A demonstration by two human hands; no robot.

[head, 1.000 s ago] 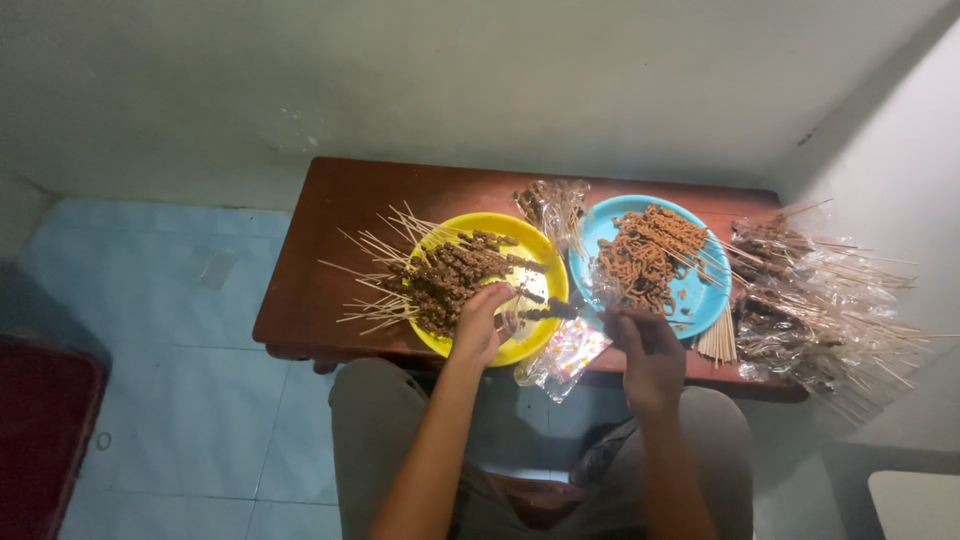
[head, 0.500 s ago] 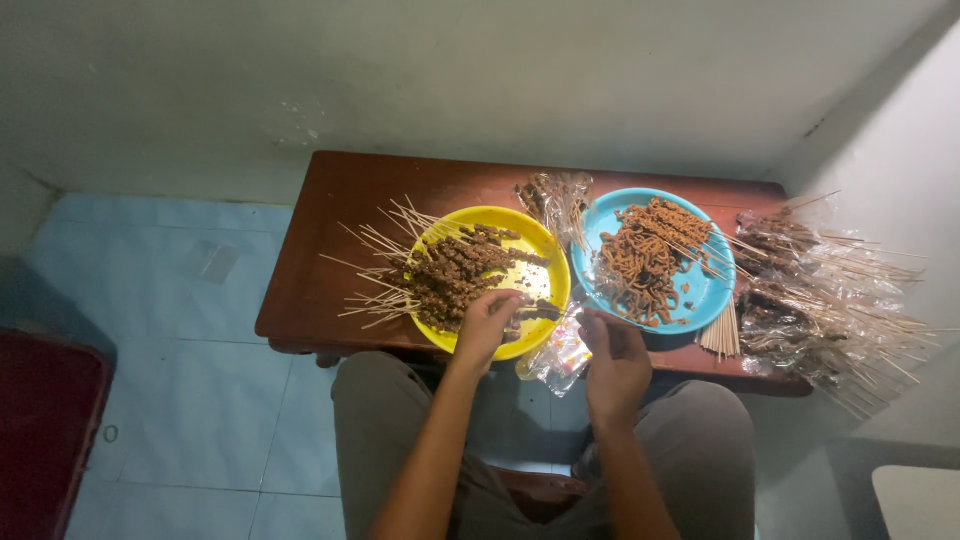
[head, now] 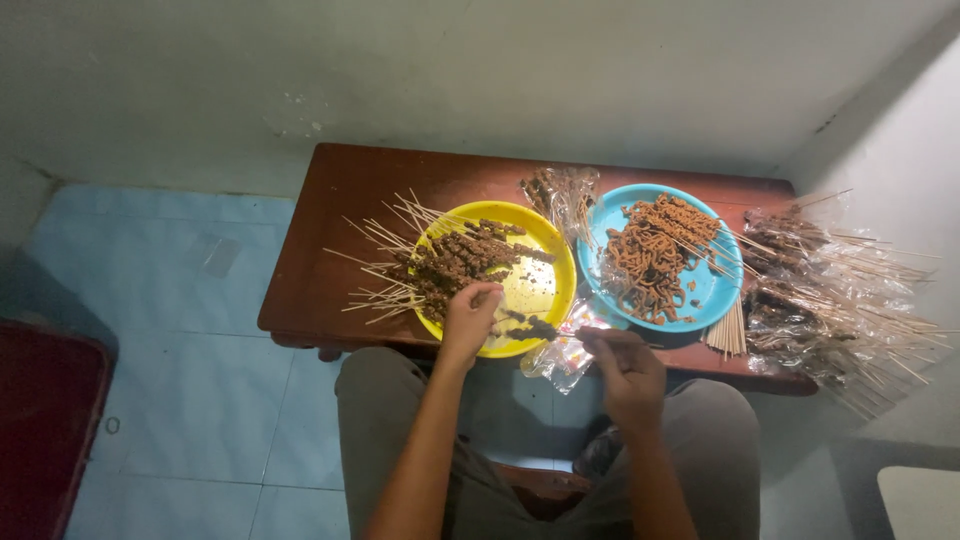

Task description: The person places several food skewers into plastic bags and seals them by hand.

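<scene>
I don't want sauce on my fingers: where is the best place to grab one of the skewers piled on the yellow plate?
Probably by the bare stick ends. The skewers lie with their meat over the yellow plate, while the clean wooden ends fan out past its left rim above the table. Coming in from the left, pinch one protruding stick and draw it out along its length.

A low table of dark reddish-brown wood (head: pixel 350 205) stands across the middle of the frame against a pale wall. On it, left of centre, sits a round yellow plastic plate (head: pixel 545 290) heaped with skewered meat. Just right of it rests a round blue plastic plate (head: pixel 712 292). Between their far rims lies a small clear plastic bag (head: pixel 565 195). At the right end, clear bags of skewers (head: pixel 830 300) overhang the edge, with a bundle of bare wooden sticks (head: pixel 728 335) beside them.
</scene>
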